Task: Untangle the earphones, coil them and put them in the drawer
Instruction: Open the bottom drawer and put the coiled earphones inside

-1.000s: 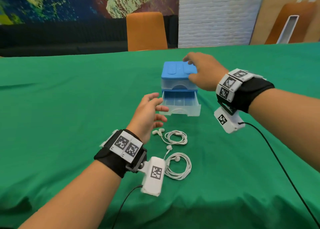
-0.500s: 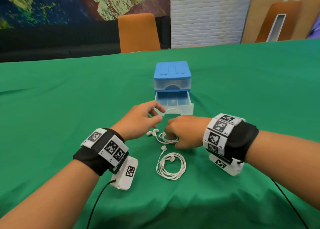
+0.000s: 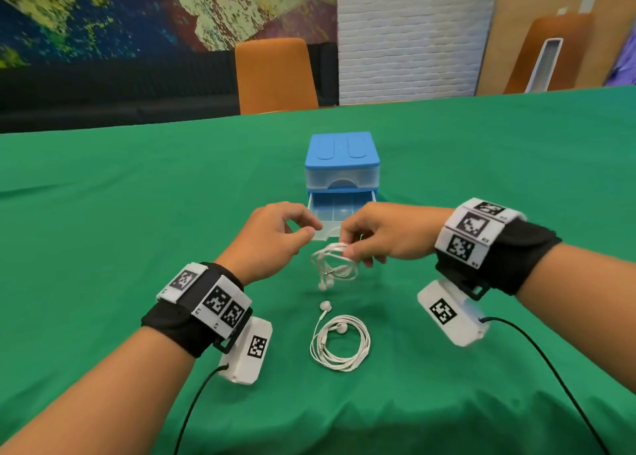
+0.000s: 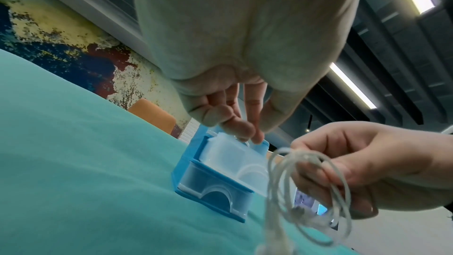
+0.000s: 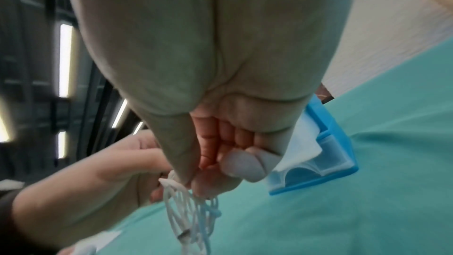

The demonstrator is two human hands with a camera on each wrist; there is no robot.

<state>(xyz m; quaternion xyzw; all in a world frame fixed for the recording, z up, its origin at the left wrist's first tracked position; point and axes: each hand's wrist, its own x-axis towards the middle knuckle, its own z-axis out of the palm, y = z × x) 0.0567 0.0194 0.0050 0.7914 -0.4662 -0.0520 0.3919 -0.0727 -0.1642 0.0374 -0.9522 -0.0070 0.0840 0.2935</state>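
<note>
A white coiled pair of earphones [image 3: 335,263] hangs just above the green table; my right hand [image 3: 349,251] pinches its top between thumb and fingers, and the earbuds dangle below. Just left of it my left hand [image 3: 311,229] has its thumb and forefinger pinched on what looks like a thin strand of that cable. A second coiled pair of earphones [image 3: 340,342] lies flat on the cloth nearer me. Behind both hands stands the blue drawer unit [image 3: 342,153], its lower clear drawer [image 3: 339,213] pulled out and empty. The right wrist view shows the pinched coil [image 5: 171,207].
A green cloth covers the table [image 3: 103,248] on all sides of the drawer unit. Black sensor cables trail from both wrist cameras toward the near edge. An orange chair [image 3: 275,72] stands beyond the far edge.
My right hand came off the unit's top, reached down to the farther coil and lifted it off the cloth. My left hand moved alongside it. The nearer coil has not moved.
</note>
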